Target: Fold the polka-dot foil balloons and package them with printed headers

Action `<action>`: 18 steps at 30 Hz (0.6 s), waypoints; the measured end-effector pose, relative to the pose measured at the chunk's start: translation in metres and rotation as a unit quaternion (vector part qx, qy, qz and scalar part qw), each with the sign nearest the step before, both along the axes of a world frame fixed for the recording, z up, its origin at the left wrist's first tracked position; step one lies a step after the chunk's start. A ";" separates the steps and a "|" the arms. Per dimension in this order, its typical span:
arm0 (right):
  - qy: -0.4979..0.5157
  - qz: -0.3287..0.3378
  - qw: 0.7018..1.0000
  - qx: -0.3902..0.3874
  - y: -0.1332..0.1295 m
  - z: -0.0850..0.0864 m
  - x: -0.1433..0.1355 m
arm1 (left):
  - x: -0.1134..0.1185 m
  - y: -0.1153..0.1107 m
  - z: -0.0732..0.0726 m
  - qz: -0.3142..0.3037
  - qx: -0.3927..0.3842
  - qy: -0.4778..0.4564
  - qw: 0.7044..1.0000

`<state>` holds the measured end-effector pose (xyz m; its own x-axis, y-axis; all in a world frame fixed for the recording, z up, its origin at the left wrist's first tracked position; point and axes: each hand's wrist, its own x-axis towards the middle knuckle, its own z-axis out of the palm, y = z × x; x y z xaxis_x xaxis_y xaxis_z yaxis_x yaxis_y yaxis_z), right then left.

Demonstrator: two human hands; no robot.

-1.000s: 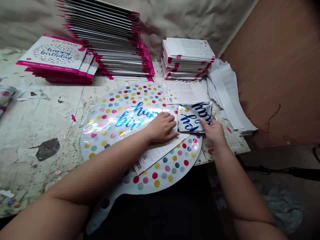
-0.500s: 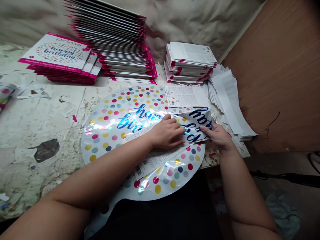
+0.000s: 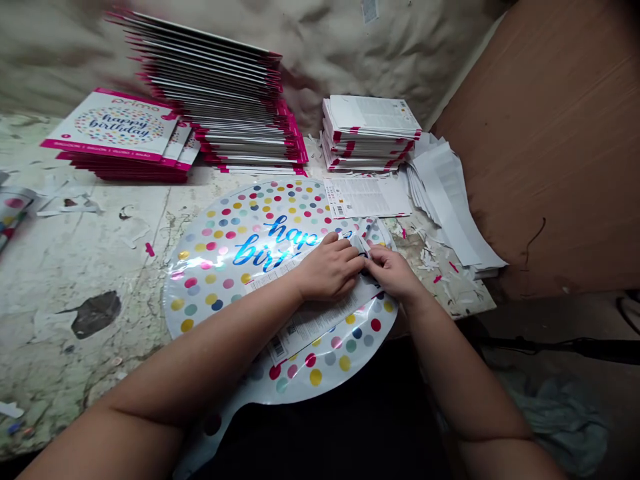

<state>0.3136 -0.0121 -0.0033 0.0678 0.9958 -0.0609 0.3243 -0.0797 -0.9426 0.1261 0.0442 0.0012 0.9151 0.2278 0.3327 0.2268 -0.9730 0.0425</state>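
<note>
A round, flat foil balloon (image 3: 203, 273) with coloured dots and blue "happy birthday" lettering lies in front of me. Across it, at a slant, rests a printed card (image 3: 311, 325), partly under my left forearm. My left hand (image 3: 330, 270) is closed, its bent fingers pressing on a small folded foil balloon (image 3: 356, 241) on top of the card. The right end of that folded foil is pinched between thumb and fingers of my right hand (image 3: 393, 272), close to my left fingertips. Both hands hide most of the folded piece.
Behind the balloon stand a tall stack of pink-edged printed sleeves (image 3: 225, 100), a lower pile of "happy birthday" packs (image 3: 117, 130) and a stack of cards (image 3: 370, 137). One loose card (image 3: 367, 197) overlaps the balloon's far edge. White paper strips (image 3: 450, 200) lie beside a brown board (image 3: 550, 153).
My right hand has moved left, bringing the outstretched foil end in towards my left hand and folding it over. My left hand has stayed nearly in place.
</note>
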 end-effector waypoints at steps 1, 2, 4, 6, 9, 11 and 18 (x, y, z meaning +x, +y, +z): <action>0.019 -0.006 1.000 0.004 -0.002 0.000 -0.005 | -0.001 0.001 0.002 0.003 0.001 0.000 1.000; 0.063 -0.016 0.998 0.000 -0.006 0.002 -0.009 | -0.002 0.002 0.006 0.012 0.004 -0.004 1.000; 0.181 -0.020 0.983 -0.025 -0.017 0.008 -0.018 | -0.006 0.005 0.016 0.044 0.013 -0.020 0.999; 0.240 0.012 0.969 -0.048 -0.029 0.018 -0.027 | -0.009 0.004 0.030 0.075 0.021 -0.049 0.996; 0.214 0.015 0.977 -0.010 -0.040 0.035 -0.042 | -0.016 -0.007 0.051 0.112 0.027 -0.139 0.984; 0.206 -0.023 0.977 0.051 -0.039 0.044 -0.047 | -0.023 -0.016 0.061 0.180 0.005 -0.246 0.952; 0.191 -0.060 0.970 0.136 -0.026 0.041 -0.051 | -0.053 -0.030 0.057 0.227 -0.290 -0.390 0.844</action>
